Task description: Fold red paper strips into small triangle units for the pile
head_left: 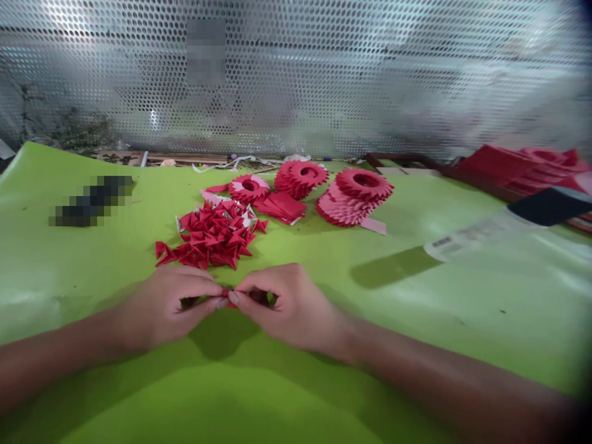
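Observation:
Between my two hands is a small piece of red paper [230, 303], mostly covered by the fingertips. My left hand [169, 302] pinches its left side with thumb and forefinger. My right hand [287, 302] pinches it from the right, and the fingertips of both hands nearly meet. Just beyond the hands lies a heap of folded red paper triangles [215, 234], a few showing white. Behind the heap are flat red paper pieces [281, 206] and a small pink-and-red ring of folded paper [248, 189].
Two taller folded-paper rings, one red [296, 180] and one pink with a red top [349, 200], stand farther back. A clear tube with a dark cap [481, 233] lies at right. Red paper stacks [504, 166] fill a tray behind it. A pixelated dark object [92, 200] is at left.

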Action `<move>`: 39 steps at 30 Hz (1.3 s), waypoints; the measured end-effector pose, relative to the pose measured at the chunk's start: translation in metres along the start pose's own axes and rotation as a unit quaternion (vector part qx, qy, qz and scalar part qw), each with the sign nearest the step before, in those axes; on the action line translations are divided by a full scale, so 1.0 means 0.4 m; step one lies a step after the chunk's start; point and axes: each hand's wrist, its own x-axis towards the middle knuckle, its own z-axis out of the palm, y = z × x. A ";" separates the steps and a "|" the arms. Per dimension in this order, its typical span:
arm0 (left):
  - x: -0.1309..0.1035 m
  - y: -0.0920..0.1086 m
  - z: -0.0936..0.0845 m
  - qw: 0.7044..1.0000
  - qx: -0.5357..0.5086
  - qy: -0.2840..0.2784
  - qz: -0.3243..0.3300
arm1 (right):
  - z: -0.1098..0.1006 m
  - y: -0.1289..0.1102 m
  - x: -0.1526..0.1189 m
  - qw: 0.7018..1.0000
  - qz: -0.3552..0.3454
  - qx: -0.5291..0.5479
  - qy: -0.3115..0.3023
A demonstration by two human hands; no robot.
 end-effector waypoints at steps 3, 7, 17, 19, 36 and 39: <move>-0.002 -0.002 -0.001 1.000 -0.003 -0.006 -0.010 | 0.001 0.002 -0.001 1.000 -0.020 -0.004 0.002; -0.005 -0.003 0.000 1.000 -0.005 -0.015 -0.021 | 0.003 0.003 0.000 1.000 -0.027 -0.016 0.001; -0.003 -0.004 0.001 1.000 0.000 -0.008 -0.020 | 0.002 0.000 0.002 0.999 -0.035 -0.029 0.002; -0.002 0.001 -0.001 1.000 -0.005 -0.010 -0.028 | 0.001 -0.001 0.001 0.999 -0.038 -0.029 0.001; -0.006 -0.008 0.000 0.993 -0.087 0.080 0.002 | 0.001 0.006 0.001 0.998 -0.012 0.036 0.046; -0.007 -0.010 0.001 0.989 -0.116 0.093 -0.003 | -0.002 0.005 0.007 0.998 -0.034 0.041 0.036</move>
